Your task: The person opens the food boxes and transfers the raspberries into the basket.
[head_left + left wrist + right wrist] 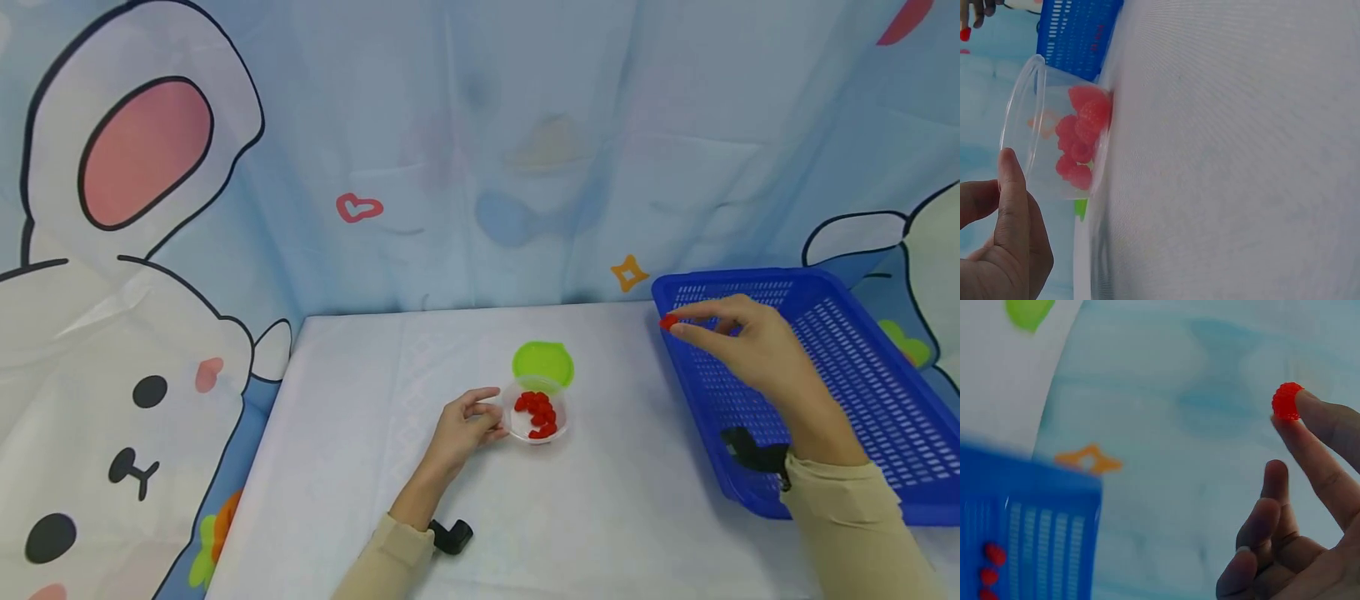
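A raspberry (pixel 1286 401) is pinched between the thumb and index finger of my right hand (pixel 750 350). That hand is raised over the left edge of the blue plastic basket (pixel 693 400), its other fingers bent. My left hand (pixel 461 429) holds the rim of a clear plastic cup (pixel 1054 81) from its left side, fingertips right at the rim in the left wrist view. Several raspberries (pixel 536 408) lie inside the cup, which stands upright on the white tabletop. Behind it lies a green lid (pixel 543 360), partly overlapped by the cup.
More small red berries (pixel 994 553) are inside the basket, seen in the right wrist view. The basket stands at the table's right side. A blue cartoon-printed curtain (pixel 450 167) hangs behind the white table (pixel 352 400).
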Tool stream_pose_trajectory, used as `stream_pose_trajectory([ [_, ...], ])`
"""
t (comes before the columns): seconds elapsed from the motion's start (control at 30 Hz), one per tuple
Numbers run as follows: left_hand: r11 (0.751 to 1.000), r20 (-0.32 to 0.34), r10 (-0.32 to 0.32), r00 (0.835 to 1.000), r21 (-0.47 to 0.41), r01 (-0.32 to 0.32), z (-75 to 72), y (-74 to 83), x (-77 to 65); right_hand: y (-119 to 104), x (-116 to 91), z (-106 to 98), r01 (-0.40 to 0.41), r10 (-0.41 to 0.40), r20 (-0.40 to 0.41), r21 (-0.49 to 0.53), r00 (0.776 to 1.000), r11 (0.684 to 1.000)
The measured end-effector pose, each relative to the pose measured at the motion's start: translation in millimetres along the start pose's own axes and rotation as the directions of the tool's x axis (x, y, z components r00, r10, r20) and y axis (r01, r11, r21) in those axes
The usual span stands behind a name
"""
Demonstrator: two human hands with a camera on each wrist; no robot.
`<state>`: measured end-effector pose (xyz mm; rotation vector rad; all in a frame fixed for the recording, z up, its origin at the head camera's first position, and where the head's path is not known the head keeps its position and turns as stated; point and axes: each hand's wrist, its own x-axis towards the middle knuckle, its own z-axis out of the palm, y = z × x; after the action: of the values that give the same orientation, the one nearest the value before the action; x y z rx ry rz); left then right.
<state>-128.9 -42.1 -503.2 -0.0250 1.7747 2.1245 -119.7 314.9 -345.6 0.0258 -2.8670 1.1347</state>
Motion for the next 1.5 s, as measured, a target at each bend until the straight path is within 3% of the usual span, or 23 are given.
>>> stream_pose_trajectory([
  [0.23,1.0,0.002,0.003,1.0,0.006,-0.003,-0.5,0.2,-0.4,60.2,28.8,-20.0,-0.134,0.134,0.013,0.04,0.991,0.99],
  [0.47,1.0,0.0,-0.004,1.0,0.004,0.004,0.1,-0.3,0.0,116.2,47.4,-15.3,-0.241,0.233,0.09,0.09,0.968,0.966],
  [0.73,1.0,-0.005,-0.011,1.0,0.014,0.011,0.2,-0.6,0.0,158.5,56.9,-1.7,-0.3,0.289,0.12,0.091,0.95,0.95],
  [0.97,1.0,-0.007,-0.011,1.0,0.009,0.012,-0.4,-1.9,0.6,182.0,61.4,5.2,-0.374,0.358,0.177,0.066,0.917,0.925],
  [1.2,1.0,-0.005,-0.008,1.0,0.001,0.008,-0.3,-2.1,1.0,191.8,62.2,10.0,-0.391,0.376,0.209,0.032,0.902,0.92],
  [1.37,1.0,-0.004,-0.011,1.0,0.0,0.011,-0.1,-1.7,1.0,193.5,62.6,11.1,-0.367,0.358,0.218,-0.002,0.908,0.93],
  [1.5,1.0,-0.003,-0.013,1.0,-0.003,0.013,0.2,-1.2,0.7,181.1,61.3,7.5,-0.312,0.314,0.195,-0.04,0.929,0.949],
])
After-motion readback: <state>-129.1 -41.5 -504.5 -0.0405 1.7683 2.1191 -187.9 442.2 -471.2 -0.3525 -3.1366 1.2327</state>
